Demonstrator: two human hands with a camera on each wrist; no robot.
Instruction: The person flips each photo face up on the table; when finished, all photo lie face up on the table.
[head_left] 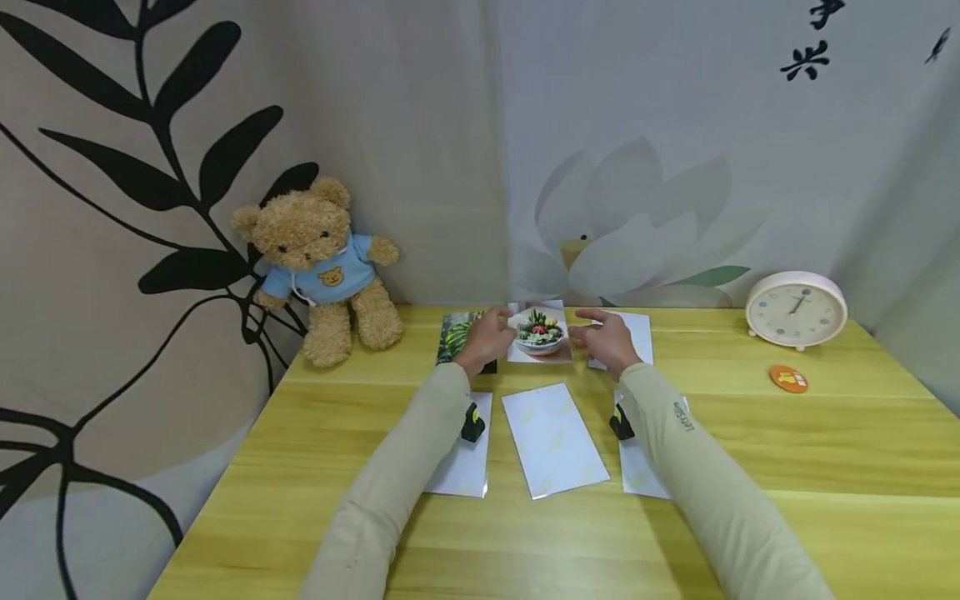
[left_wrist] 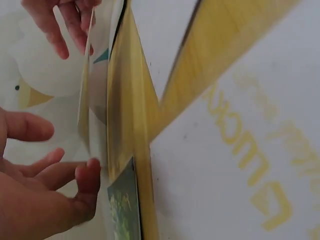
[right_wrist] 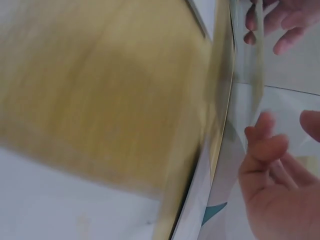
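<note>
A photo card point(head_left: 540, 343) of a bowl with green and red contents stands at the table's far side, seen nearly edge-on in both wrist views. My left hand point(head_left: 489, 337) pinches its left edge, and my right hand point(head_left: 611, 343) pinches the right edge; each index finger is held off it. To the left lies a card with green plants point(head_left: 456, 332), partly behind the left hand. A pale card point(head_left: 641, 333) is partly covered by the right hand. Nearer lie more pale cards: left point(head_left: 465, 467), middle point(head_left: 555, 442) and right point(head_left: 640, 471), the outer two partly under my forearms.
A teddy bear point(head_left: 322, 271) in a blue top sits at the back left of the wooden table point(head_left: 300, 517). At the back right stands a white round clock point(head_left: 797, 310), with an orange disc point(head_left: 788, 379) in front. A printed curtain point(head_left: 420, 150) hangs behind.
</note>
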